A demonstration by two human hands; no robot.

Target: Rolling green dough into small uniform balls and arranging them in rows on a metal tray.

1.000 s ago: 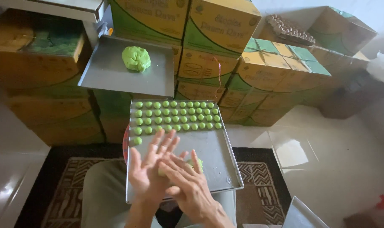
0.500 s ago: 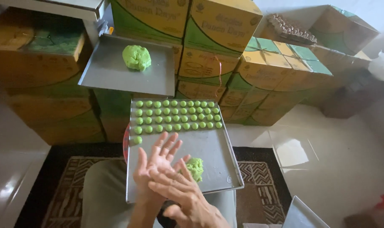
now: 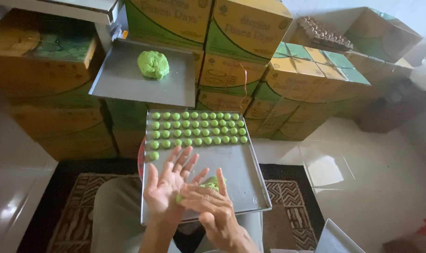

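At lower centre, the open left hand and flat right hand press a small green dough piece between palms (fingers spread) over the grey metal baking tray.

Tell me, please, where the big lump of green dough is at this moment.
In the head view, the big green dough lump lies at upper left on a separate grey tray, beside stacked cardboard boxes and behind the tray of small green balls.
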